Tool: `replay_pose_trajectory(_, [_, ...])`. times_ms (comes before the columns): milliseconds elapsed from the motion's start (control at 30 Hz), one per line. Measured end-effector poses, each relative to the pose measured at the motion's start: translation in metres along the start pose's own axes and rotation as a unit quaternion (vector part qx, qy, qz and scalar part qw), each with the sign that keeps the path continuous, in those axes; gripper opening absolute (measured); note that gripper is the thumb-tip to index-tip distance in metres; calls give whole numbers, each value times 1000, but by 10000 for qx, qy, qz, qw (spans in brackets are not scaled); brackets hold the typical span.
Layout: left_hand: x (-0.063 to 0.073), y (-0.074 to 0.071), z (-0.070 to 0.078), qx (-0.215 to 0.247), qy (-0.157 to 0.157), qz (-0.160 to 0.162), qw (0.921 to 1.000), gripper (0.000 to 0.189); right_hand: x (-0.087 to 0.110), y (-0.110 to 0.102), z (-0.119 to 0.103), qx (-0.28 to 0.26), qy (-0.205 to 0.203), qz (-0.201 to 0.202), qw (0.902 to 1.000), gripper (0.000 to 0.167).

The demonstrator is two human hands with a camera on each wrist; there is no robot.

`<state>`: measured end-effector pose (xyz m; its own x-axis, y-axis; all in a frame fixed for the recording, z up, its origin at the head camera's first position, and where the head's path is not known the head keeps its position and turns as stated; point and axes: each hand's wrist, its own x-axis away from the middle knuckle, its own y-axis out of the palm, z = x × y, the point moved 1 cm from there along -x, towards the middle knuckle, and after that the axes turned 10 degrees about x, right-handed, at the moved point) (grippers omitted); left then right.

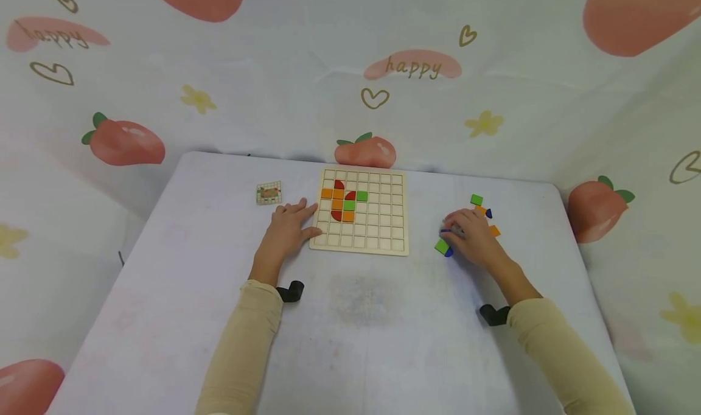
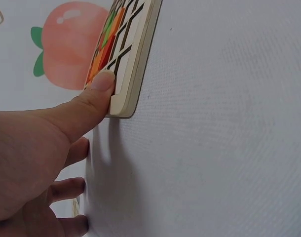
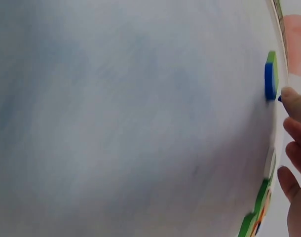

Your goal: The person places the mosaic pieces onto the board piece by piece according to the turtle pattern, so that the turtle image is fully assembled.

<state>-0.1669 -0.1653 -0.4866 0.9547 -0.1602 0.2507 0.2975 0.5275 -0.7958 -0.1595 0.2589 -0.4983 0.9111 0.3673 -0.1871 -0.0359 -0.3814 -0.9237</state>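
A wooden grid board (image 1: pixel 383 232) lies at the table's middle, with several red, orange and green tiles set in its upper left cells. My left hand (image 1: pixel 286 227) rests at its left side, fingers spread on the cloth. The left thumb (image 2: pixel 102 81) presses the board's near corner in the left wrist view. Over at the right, my right hand (image 1: pixel 472 235) pinches a small blue piece (image 1: pixel 445 230), mostly hidden by the fingers. Just below that hand lie a green square tile (image 1: pixel 442 246) and a blue rounded tile (image 1: pixel 448 252).
Beyond the right hand lie another green tile (image 1: pixel 476 199), a dark blue tile (image 1: pixel 489 213) and an orange tile (image 1: pixel 495 230). A small pattern card (image 1: pixel 269 192) sits left of the board. White cloth covers the table (image 1: pixel 361 354), and a printed curtain hangs behind.
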Motion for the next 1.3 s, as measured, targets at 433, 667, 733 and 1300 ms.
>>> replay_pose_trajectory(433, [-2,0,-2,53,-83,-38,9999,76,-25,6,-29,-737,1145,-816,9873,13])
replay_pose_trajectory(667, [-2,1,-2,47,-132,-64,9999,76,-41,15,-49,-852,775,-816,9900,24])
replay_pose_trajectory(733, [-2,1,-2,64,-135,-59,9999,76,-46,17,-55,-914,746,-911,9888,25])
replay_pose_trajectory(1300, [-2,2,-3,41,-7,16,10000,75,-80,33,-104,-1218,516,-1262,9831,25])
